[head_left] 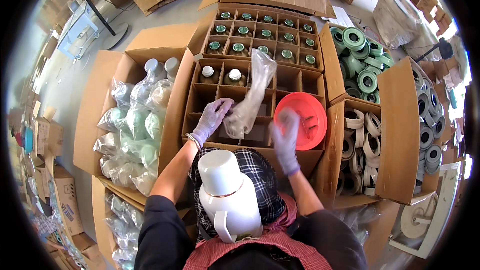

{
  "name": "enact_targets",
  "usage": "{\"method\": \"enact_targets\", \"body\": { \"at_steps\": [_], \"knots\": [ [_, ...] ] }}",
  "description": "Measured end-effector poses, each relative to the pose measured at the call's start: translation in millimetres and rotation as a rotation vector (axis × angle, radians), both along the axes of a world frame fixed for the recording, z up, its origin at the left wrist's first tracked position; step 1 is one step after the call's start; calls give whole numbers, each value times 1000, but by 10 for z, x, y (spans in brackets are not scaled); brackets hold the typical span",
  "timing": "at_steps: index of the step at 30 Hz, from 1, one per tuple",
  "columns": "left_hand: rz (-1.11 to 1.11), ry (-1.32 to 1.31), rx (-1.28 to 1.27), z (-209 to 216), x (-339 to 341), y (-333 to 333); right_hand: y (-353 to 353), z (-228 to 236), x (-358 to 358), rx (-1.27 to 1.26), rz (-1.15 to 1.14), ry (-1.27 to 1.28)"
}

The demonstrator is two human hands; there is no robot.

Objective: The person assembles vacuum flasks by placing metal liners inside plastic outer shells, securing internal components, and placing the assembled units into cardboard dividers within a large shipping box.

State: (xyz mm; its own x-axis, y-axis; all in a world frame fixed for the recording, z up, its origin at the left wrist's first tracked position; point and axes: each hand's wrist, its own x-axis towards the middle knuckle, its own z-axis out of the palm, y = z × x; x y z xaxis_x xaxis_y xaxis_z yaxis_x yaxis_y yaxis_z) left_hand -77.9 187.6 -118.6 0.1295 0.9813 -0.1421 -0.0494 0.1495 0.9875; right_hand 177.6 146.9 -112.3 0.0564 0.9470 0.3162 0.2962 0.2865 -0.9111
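Glossy white plastic flask (227, 190), crinkly clear plastic bag (250, 97), matt cardboard box (240, 95).

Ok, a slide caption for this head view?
Gloved left hand and right hand pull a clear plastic bag over a divided carton, white flask on lap.

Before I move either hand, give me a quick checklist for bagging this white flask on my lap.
1. Left hand grips the clear plastic bag: ok.
2. Right hand free: cannot tell, it is blurred.
3. Bag mouth open: cannot tell.
4. White flask upright on the lap, cap on: ok.
5. Empty cells in the divided carton: ok, only two back cells filled.
6. Red lid clear of the carton: not ok, it overlaps the right edge.
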Motion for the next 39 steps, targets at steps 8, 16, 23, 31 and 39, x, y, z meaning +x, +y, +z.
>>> {"method": "enact_targets", "body": {
  "at_steps": [8,16,23,31,39],
  "knots": [
    [-162,324,43,-218,-31,-47,244,-657,-638,-137,77,-652],
    [212,-65,242,294,-395,-604,331,-630,-402,-137,203,-511],
    [-614,-135,3,1693,-432,-2026,-1215,817,177,362,103,-301],
    [-1356,515,-206,928,-104,-3189,-2494,140,791,449,849,-542],
    [-377,992,-135,2097,281,-2592,-2627,350,946,393,981,-693]
  ]
}}
